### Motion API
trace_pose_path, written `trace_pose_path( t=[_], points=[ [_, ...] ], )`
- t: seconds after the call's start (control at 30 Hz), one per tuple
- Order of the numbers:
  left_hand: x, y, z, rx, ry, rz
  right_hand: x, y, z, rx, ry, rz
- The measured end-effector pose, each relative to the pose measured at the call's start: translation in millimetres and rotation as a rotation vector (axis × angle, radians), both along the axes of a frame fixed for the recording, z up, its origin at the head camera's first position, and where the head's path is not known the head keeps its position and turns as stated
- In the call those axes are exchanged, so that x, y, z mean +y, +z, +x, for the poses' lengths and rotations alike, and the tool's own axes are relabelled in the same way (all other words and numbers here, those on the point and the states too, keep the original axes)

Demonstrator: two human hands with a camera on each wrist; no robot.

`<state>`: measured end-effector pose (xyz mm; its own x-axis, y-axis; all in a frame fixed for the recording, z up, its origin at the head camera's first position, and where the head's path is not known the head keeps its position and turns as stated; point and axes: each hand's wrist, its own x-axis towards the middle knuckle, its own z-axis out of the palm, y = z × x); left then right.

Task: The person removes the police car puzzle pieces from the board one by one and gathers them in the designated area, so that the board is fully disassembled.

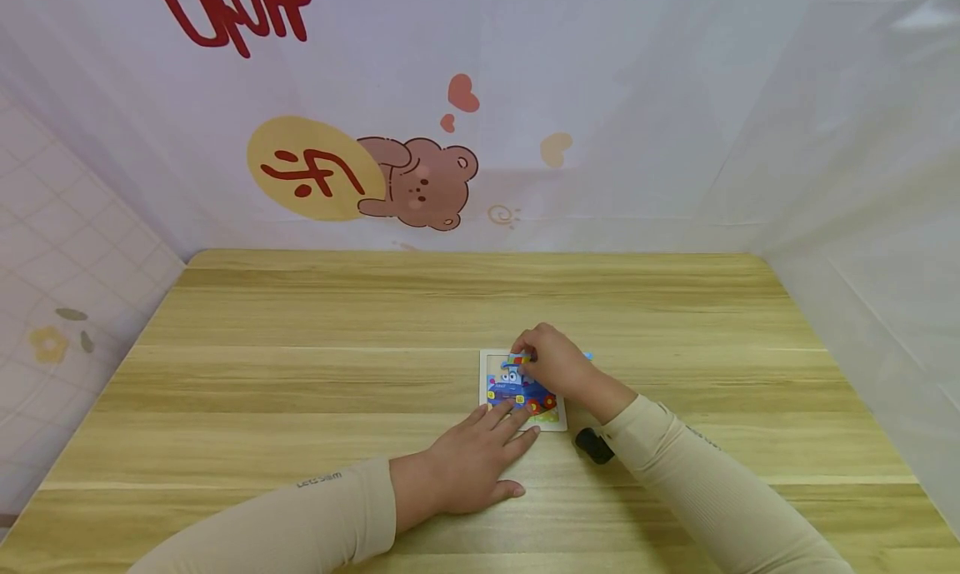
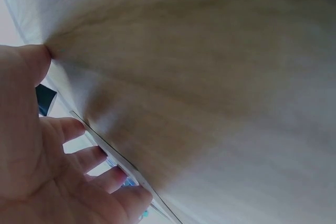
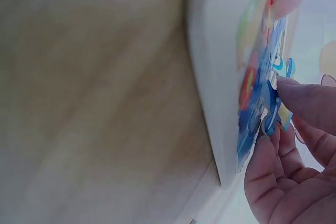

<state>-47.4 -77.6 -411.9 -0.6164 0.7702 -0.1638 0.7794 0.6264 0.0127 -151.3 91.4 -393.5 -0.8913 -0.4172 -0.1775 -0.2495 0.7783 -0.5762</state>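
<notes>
A small jigsaw board [image 1: 483, 367] with a pale frame and a blue cartoon vehicle with eyes and red wheels lies on the table. Thumb and fingers of my right hand [image 1: 555, 363] pinch a blue puzzle piece [image 3: 271, 109] at the upper part of the picture. In the right wrist view this piece stands tilted up from the board's surface [image 3: 212, 72]. My left hand [image 1: 472, 466] lies with spread fingers across the board's near edge, fingertips on the picture, thumb on the table. The left wrist view shows those fingers [image 2: 107, 179] along the board's side.
The wooden table [image 1: 300, 332] runs back to a white cloth [image 1: 637, 141] printed with a bear and hearts. A black object [image 1: 595, 446] shows beside my right wrist. Something light blue [image 1: 588, 356] peeks out behind my right hand.
</notes>
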Motion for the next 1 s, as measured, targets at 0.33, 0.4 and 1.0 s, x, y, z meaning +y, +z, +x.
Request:
trace_pose_path(
  t=[0.33,0.4,1.0],
  points=[
    [-0.5,1.5,0.2,-0.016,0.004,-0.003,0.5,2.1,0.0,-0.054,0.021,-0.035],
    [-0.5,2.2,0.3,-0.022,0.005,-0.005,0.6,2.7,0.4,-0.057,0.031,-0.03],
    [0.5,4.6,0.2,-0.033,0.012,-0.011,0.7,7.7,1.4,-0.022,0.072,0.01]
  ],
)
